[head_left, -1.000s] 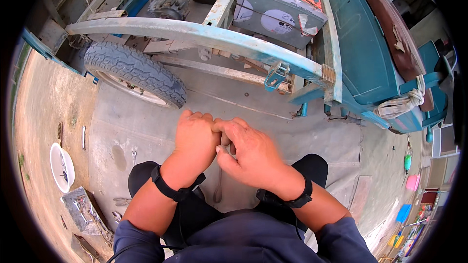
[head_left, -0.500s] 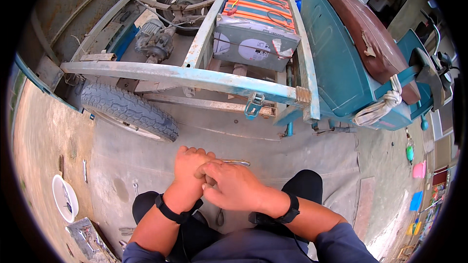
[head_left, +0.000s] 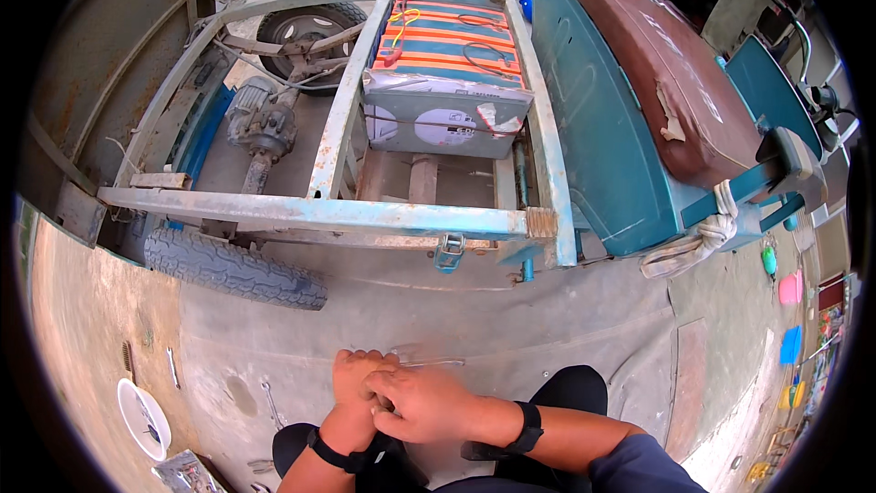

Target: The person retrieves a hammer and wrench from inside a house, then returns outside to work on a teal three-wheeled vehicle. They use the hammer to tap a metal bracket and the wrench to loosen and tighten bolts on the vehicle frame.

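Note:
My left hand (head_left: 358,382) is closed in a fist, knuckles facing away from me; its palm side is hidden. My right hand (head_left: 424,404) is slightly blurred and presses against the left hand, its fingers and thumb curled in. What either hand holds, if anything, does not show. Just beyond the right hand is a thin metal tool (head_left: 443,362), partly covered; I cannot tell whether it lies on the ground or is gripped. Black bands circle both wrists. Ahead stands a three-wheeled cart's bare metal frame (head_left: 365,213), with a treaded tyre (head_left: 233,269) at its near side.
A battery box with a striped top (head_left: 447,114) sits in the frame, beside a motor (head_left: 262,119). The teal seat base (head_left: 602,128) stands right. Wrenches (head_left: 272,404), a white basin (head_left: 143,420) and a tool tray (head_left: 187,473) lie at lower left, on or near a grey ground sheet (head_left: 383,310).
The view has tilted upward and shifted, so the cart and hands appear lower. Both hands stay pressed together, with the right hand still against the left.

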Demonstrator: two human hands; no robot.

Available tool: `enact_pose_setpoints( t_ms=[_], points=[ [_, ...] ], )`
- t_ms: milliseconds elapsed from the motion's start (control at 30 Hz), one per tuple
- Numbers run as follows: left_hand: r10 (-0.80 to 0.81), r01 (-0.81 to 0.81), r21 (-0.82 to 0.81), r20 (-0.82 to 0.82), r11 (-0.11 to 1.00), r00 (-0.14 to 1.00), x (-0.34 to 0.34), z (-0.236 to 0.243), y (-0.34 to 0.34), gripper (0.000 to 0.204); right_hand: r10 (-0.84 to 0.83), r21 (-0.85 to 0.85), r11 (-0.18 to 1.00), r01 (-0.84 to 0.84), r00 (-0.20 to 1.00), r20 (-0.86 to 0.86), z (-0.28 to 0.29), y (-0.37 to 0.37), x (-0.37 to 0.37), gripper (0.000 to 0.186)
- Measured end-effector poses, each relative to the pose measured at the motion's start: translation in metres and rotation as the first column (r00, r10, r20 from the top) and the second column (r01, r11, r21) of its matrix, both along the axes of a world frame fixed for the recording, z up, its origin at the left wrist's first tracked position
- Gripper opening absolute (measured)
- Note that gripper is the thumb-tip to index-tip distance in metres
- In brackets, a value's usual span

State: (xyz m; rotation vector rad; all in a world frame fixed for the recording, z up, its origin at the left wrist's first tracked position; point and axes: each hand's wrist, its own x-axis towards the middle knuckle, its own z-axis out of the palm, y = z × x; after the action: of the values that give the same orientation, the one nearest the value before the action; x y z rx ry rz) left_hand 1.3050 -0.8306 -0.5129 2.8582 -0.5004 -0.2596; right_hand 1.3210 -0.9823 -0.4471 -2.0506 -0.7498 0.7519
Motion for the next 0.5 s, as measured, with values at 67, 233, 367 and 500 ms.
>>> enact_pose_setpoints(
  t_ms=[67, 233, 367, 500],
  points=[
    [0.03, -0.025, -0.101, 0.047, 0.995, 0.998, -0.014, 0.0, -0.009, 0.014, -0.247, 0.179, 0.959, 0.218, 0.955, 0.161, -0.008, -0.002, -0.001, 0.027],
    [-0.04, 0.02, -0.105, -0.195, 0.994, 0.98, -0.053, -0.001, -0.017, 0.016, -0.106, -0.033, 0.994, 0.106, 0.994, -0.016, 0.001, -0.014, -0.018, 0.024],
    [-0.097, 0.091, -0.035, -0.268, 0.995, 0.958, -0.06, 0.043, -0.037, 0.017, -0.162, 0.046, 0.985, 0.165, 0.984, -0.073, 0.034, -0.014, -0.056, 0.023],
    [-0.138, 0.142, 0.001, -0.248, 0.99, 0.959, -0.087, 0.081, -0.046, 0.016, -0.279, -0.07, 0.96, 0.272, 0.95, -0.141, 0.057, -0.027, -0.064, 0.024]
  ],
)
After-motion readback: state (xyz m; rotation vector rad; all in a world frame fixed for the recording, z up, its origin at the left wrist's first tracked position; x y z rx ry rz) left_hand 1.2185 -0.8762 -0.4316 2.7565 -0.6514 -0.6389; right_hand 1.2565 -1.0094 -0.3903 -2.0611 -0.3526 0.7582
